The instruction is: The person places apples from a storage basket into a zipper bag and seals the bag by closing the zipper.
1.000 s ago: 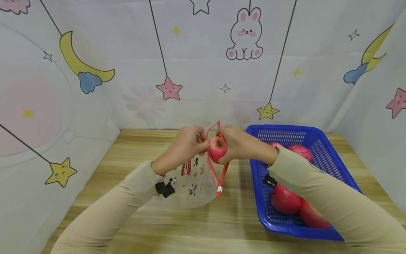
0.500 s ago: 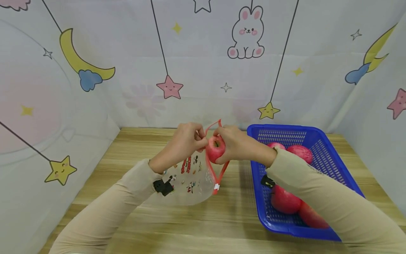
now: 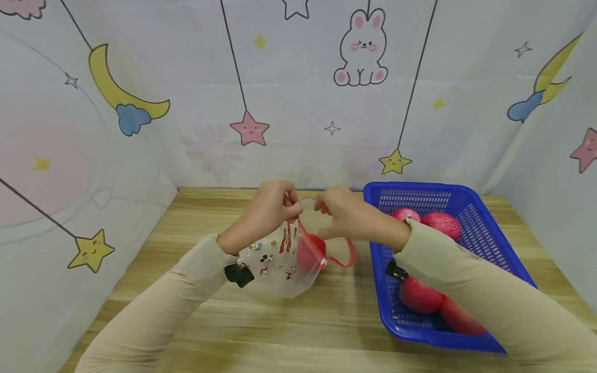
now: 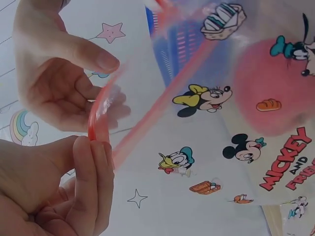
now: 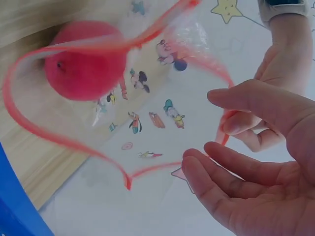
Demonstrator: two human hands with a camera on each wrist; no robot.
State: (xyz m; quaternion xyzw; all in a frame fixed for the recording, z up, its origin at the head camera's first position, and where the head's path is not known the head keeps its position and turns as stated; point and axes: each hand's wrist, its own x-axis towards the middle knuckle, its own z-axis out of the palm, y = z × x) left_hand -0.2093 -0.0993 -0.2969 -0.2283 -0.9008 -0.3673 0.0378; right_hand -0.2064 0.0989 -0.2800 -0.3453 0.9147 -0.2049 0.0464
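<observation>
A clear zip bag (image 3: 280, 274) with a red rim and cartoon prints hangs from my left hand (image 3: 275, 207), which pinches the rim between thumb and fingers. Inside the bag is a red apple (image 5: 86, 61), seen through the film in the left wrist view too. My right hand (image 3: 342, 212) is beside the bag's mouth, thumb and fingers apart with nothing between them. In the right wrist view the red rim (image 5: 64, 140) gapes wide, and the right fingertips (image 5: 194, 164) are near its edge. A white slider (image 3: 323, 262) sits on the rim.
A blue plastic basket (image 3: 380, 305) stands at the right on the wooden table (image 3: 298, 342). Several apples (image 3: 440, 224) lie in it, partly hidden by the right forearm. A printed white curtain (image 3: 298, 93) closes off the back and sides.
The right hand has let go of the apple, which has dropped into the bag. The bag's mouth has widened, its rim swinging out to the right. The left hand keeps its pinch.
</observation>
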